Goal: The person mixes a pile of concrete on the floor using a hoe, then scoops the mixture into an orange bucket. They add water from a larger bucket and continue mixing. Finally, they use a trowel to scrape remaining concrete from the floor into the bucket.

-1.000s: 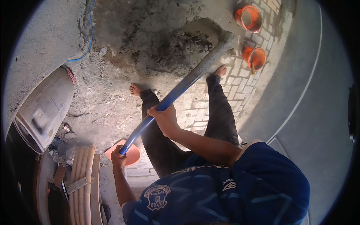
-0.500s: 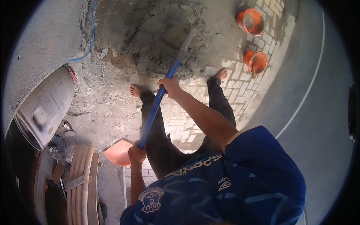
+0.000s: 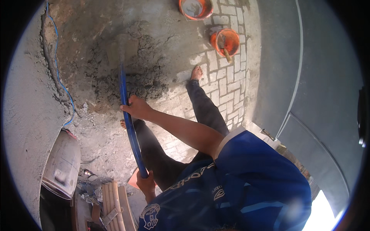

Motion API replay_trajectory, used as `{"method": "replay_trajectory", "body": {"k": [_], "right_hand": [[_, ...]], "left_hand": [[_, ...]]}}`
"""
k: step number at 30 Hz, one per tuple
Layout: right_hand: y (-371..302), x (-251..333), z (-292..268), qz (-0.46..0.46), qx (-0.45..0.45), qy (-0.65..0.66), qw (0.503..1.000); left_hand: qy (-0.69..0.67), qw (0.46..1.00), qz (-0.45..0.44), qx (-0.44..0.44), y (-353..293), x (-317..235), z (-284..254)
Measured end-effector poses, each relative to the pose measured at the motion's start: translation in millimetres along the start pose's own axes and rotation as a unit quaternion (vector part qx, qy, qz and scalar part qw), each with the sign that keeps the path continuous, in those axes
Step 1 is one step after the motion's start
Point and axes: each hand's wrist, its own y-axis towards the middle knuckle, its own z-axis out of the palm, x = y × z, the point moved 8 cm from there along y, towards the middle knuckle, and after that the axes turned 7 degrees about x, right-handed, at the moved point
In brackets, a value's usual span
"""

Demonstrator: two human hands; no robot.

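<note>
1. Right hand (image 3: 138, 108) (RH) clenched round the long blue-handled tool (image 3: 132, 136), abt midway down the visible shaft; thumb laid across it.
2. Left hand (image 3: 146, 185) (LH) grasps same shaft at its near end, low in view, nr the dark-blue patterned jersey (image 3: 254, 177).
3. Tool runs up & slightly left, away fr. the body, passing just beside the left leg of the black trousers (image 3: 156, 156). Far end is over the lumpy dark-grey mix (image 3: 152, 81) on the ground; head's blurred & grey, so can't tell exact shape or depth.
4. Bare right foot (image 3: 197, 73) on pale rectangular paving blocks (image 3: 227, 86); bare left foot (image 3: 123, 123) partly hidden nr shaft.
5. Upper right of RH: round orange bucket w/ grey contents (image 3: 208, 8), cut by top edge; below it, apart, second round orange bucket (image 3: 232, 37) w/ tan stick-like handle (image 3: 227, 56) poking over its rim.
6. Left side: thin blue cable (image 3: 58, 71) nr rough grey wall (image 3: 27, 115); scuffed pale-grey rounded container (image 3: 63, 165) below.
7. Btm left: tan round poles (image 3: 110, 204), side by side; pale-orange flat piece (image 3: 133, 179) partly behind LH.
</note>
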Motion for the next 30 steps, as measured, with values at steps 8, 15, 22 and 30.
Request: {"method": "replay_trajectory", "body": {"k": [8, 15, 22, 30], "right_hand": [[-19.3, -218.5, -393.6, 0.242, -0.381, -0.154, 0.879], [-0.4, -423.8, -594.7, 0.268, -0.442, 0.196, 0.833], [49.3, -447.9, -575.3, 0.16, -0.313, 0.442, 0.825], [57.7, -439.5, -522.5, 0.116, -0.167, 0.617, 0.76]], "left_hand": [[0.009, 0.984, 0.077, -0.158, -24.9, -156.7, -98.2], [0.233, 0.972, -0.001, 0.045, -22.2, -58.6, -172.4], [0.019, 0.976, -0.179, -0.119, -28.0, -138.2, -127.6], [-0.05, 0.986, -0.111, -0.112, -33.3, -108.2, -140.4]]}}
